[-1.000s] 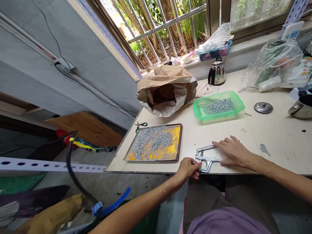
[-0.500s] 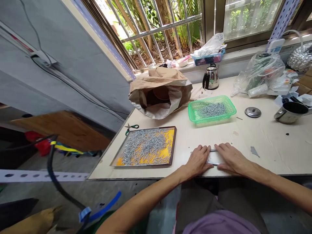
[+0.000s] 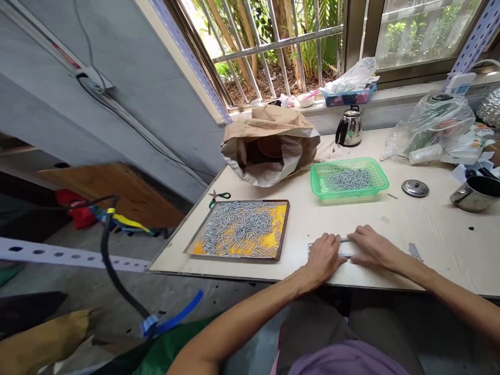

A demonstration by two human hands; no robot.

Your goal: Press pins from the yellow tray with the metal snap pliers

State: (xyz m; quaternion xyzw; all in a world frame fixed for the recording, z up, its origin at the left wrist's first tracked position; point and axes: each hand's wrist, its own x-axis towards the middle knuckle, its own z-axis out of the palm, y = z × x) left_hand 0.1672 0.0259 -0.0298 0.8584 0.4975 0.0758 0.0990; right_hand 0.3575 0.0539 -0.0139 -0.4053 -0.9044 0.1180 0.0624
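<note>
A flat, narrow piece with two pale metal edges (image 3: 344,249) lies near the front of the table, mostly covered by my hands. My left hand (image 3: 325,256) is closed over its left part, fingers on the far edge and thumb toward the near one. My right hand (image 3: 373,248) is curled at its right end, fingertips at the far edge and thumb low at the near side. The underside of both grips is hidden. To the left sits a shallow tray (image 3: 285,229) with a yellow bottom, covered in many small metal pins (image 3: 242,226).
A green plastic basket (image 3: 314,187) behind my hands holds more pins. Scissors (image 3: 219,197), an open brown paper bag (image 3: 269,120), a steel kettle (image 3: 351,127), a round lid (image 3: 415,188) and a metal cup (image 3: 471,195) stand around the table. A grey scrap (image 3: 414,251) lies right.
The whole view has shifted, so the table things appear farther right. My right hand has turned slightly and its thumb sits differently at the piece; the left hand still covers its left part.
</note>
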